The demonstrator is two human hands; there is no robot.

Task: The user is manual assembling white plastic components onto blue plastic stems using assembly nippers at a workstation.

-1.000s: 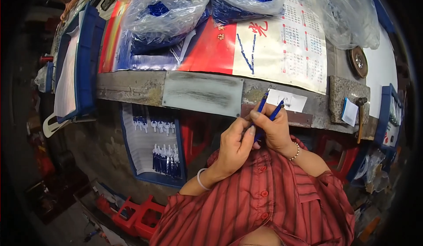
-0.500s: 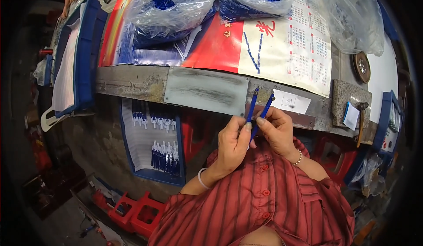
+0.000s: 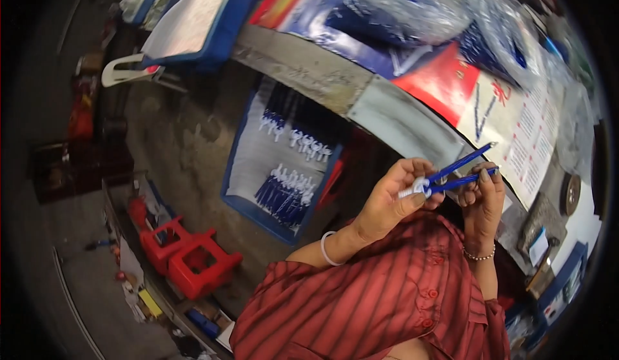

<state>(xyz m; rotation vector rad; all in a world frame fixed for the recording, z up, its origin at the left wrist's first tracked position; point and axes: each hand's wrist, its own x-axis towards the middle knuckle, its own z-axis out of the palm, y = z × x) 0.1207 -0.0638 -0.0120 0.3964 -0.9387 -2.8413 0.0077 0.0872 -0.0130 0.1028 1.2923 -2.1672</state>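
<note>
My left hand [image 3: 390,199] grips the white head of a blue drawing compass [image 3: 459,162], whose two slim legs spread in a narrow V toward the right. The tip of the upper leg looks metallic. With thumb and finger, my right hand [image 3: 480,208] pinches the lower leg close to its end. Below the bench, to the left of my hands, a blue tray [image 3: 258,218] with a pale lining carries rows of similar blue compasses [image 3: 284,195] with white heads.
On the workbench [image 3: 309,70] lie a metal plate [image 3: 406,118], a calendar sheet [image 3: 516,134] and clear bags of blue parts [image 3: 406,12]. Another blue tray [image 3: 222,44] juts from the bench's left end. Red stools [image 3: 200,266] stand on the floor at lower left.
My view has swung left, bringing the lower tray nearer the middle. The compass has tipped from upright to slanting right, its white head now showing. My right hand has shifted toward a leg's end.
</note>
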